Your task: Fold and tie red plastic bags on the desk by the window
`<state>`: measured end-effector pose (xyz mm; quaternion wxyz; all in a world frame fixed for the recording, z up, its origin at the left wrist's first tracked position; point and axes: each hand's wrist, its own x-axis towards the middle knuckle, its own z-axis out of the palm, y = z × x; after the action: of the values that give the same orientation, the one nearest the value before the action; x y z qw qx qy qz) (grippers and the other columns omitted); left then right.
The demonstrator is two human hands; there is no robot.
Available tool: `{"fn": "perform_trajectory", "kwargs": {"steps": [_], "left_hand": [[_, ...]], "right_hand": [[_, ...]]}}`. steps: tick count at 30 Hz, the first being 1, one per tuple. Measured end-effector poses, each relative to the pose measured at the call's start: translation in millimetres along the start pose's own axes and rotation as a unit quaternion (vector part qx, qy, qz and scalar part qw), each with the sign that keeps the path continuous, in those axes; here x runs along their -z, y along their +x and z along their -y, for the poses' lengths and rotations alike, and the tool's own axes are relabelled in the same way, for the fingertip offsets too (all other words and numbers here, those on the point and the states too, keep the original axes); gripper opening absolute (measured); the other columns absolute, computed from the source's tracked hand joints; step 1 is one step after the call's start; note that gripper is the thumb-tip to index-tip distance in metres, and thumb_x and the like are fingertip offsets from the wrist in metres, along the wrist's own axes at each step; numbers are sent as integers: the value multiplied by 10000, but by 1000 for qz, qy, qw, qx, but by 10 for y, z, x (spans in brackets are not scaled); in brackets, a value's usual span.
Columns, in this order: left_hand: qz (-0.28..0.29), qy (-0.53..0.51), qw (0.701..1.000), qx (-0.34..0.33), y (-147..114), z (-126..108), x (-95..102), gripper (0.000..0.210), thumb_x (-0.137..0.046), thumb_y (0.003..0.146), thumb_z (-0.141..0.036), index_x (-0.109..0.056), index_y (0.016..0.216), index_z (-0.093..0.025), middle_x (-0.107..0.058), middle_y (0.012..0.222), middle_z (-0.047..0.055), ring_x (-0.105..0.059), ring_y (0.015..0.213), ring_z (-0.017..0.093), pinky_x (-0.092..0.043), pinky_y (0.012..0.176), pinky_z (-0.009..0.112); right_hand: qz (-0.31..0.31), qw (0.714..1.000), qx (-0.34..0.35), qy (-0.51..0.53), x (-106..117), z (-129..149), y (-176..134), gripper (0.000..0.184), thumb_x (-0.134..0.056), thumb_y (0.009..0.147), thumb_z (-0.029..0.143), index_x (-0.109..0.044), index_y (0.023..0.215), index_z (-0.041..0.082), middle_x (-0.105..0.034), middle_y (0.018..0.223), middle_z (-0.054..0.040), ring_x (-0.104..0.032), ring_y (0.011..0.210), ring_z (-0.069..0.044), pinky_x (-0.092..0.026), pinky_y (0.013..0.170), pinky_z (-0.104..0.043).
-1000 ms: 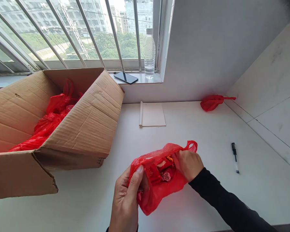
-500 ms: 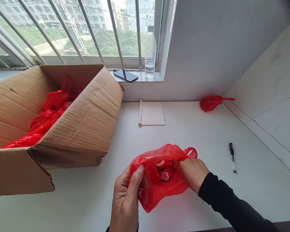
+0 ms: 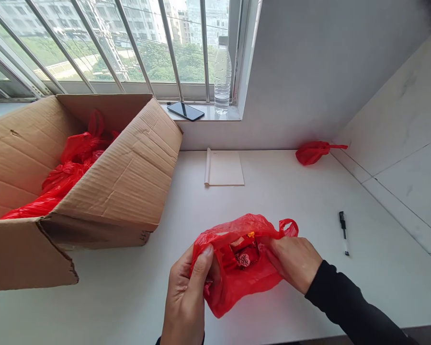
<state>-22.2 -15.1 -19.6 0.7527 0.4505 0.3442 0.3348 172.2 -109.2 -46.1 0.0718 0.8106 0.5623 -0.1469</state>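
Note:
A thin red plastic bag (image 3: 246, 292) is held with its mouth open above the white tabletop. My left hand (image 3: 188, 287) grips its left rim, thumb on the outside. My right hand (image 3: 298, 261) reaches into the bag from the right, beside a looped handle. Its fingers are hidden inside, so whether they hold anything does not show. Within the bag lie red-wrapped pieces (image 3: 244, 258), one with a pale round printed mark. A small yellow patch (image 3: 251, 235) shows near the right fingers.
A cardboard box (image 3: 122, 177) with red bags (image 3: 77, 158) inside stands at left. A flat pale pad (image 3: 225, 167), a tied red bag (image 3: 312, 152) and a pen (image 3: 344, 232) lie on the table. The sill holds a phone (image 3: 186, 111) and a water bottle (image 3: 222, 79).
My right hand has drawn slightly to the right, a little out of the bag. A yellow patch now shows near its fingers. My left hand keeps its grip on the rim.

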Motion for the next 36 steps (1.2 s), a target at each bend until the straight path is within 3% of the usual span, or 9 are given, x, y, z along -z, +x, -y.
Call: {"fn": "perform_trajectory", "kwargs": {"steps": [2, 5, 9, 12, 15, 20, 23, 28, 36], "left_hand": [[-31, -20, 999, 1, -3, -64, -30, 211, -689, 876, -414, -671, 897, -205, -485, 651, -36, -444, 578, 83, -398, 517, 162], [-81, -36, 996, -10, -17, -204, -57, 572, -751, 809, -391, -559, 1342, -309, -645, 834, -6, -618, 715, 128, -502, 603, 176], [-106, -8, 992, -65, -34, -306, 25, 770, -814, 719, -329, -504, 1423, -307, -705, 1130, 43, -693, 944, 207, -571, 756, 220], [-83, 32, 994, -59, -2, -237, 189, 734, -786, 767, -341, -484, 1436, -318, -673, 1265, 47, -673, 1065, 228, -575, 804, 220], [-38, 96, 994, -29, 65, -134, 388, 551, -732, 843, -362, -571, 1364, -283, -692, 1226, 56, -645, 1119, 231, -563, 863, 231], [-9, 176, 980, -97, 105, -213, 544, 241, -659, 906, -356, -722, 1114, -252, -703, 1101, 45, -641, 1057, 211, -564, 844, 231], [-44, 191, 961, -196, 75, -394, 453, 108, -678, 888, -312, -741, 954, -255, -635, 1192, 21, -621, 1066, 174, -551, 850, 187], [-76, 183, 945, -260, 0, -514, 118, 124, -730, 837, -333, -729, 957, -303, -596, 1362, 15, -583, 1225, 210, -543, 914, 222], [-73, 122, 971, -193, -38, -284, -181, 208, -611, 927, -449, -700, 1009, -280, -724, 889, 29, -694, 909, 192, -583, 818, 296]], "right_hand": [[-47, 998, 25, 44, 32, -7, -66, 249, -407, 1011, 202, -655, 1001, 225, -701, 738, -21, -659, 634, -214, -338, 526, -321], [-168, 968, 55, 180, 128, -43, -197, 253, -430, 1020, 232, -635, 1162, 277, -719, 876, 13, -654, 690, -164, -466, 626, -299], [-313, 914, -8, 258, 195, -197, -277, 315, -486, 1010, 359, -569, 1312, 337, -647, 1159, -15, -609, 705, -132, -511, 583, -256], [-374, 903, -77, 197, 94, -370, -213, 525, -522, 955, 541, -484, 1430, 322, -495, 1406, -75, -561, 1156, -278, -568, 793, -376], [-317, 914, -102, 230, -32, -498, -133, 675, -517, 926, 635, -391, 1493, 291, -528, 1391, -87, -478, 1284, -327, -521, 952, -490], [-240, 888, -94, 380, 44, -508, -156, 388, -485, 958, 599, -645, 1129, 290, -655, 1101, -47, -631, 939, -236, -514, 540, -287], [-274, 858, -72, 429, 187, -443, -227, 332, -525, 944, 577, -646, 1098, 309, -594, 1276, -47, -617, 1068, -250, -549, 568, -266], [-344, 791, 1, 507, 246, -337, -310, 240, -583, 945, 462, -613, 1134, 319, -487, 1451, -50, -484, 1335, -274, -487, 1066, -408], [-328, 727, 74, 599, 209, -19, -411, 117, -595, 947, 381, -568, 1021, 294, -652, 1222, -92, -636, 1158, -287, -625, 835, -386]]}}
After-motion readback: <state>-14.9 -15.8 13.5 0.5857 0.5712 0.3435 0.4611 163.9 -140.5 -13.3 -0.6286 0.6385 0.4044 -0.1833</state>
